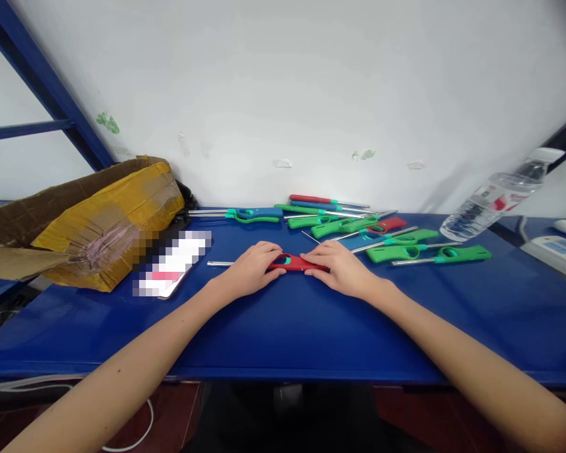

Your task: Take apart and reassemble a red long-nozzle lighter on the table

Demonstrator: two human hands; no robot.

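Observation:
A red lighter (292, 263) with a long metal tube lies flat on the blue table (311, 333), its tube pointing left. My left hand (255, 269) grips it near the base of the tube, thumb and fingers on either side. At the other end, my right hand (342, 267) pinches the red handle. Behind and right of my hands are several green lighters (391, 253), some overlapping, with another red lighter (392, 224) among them. Blue and green lighters (257, 214) lie together behind my left hand.
An open cardboard box (116, 220) with yellow tape stands at the left, beside a phone (174, 264) with a blurred screen. A tilted water bottle (497, 195) is at the back right, near a white device (559, 255). A white wall rises behind.

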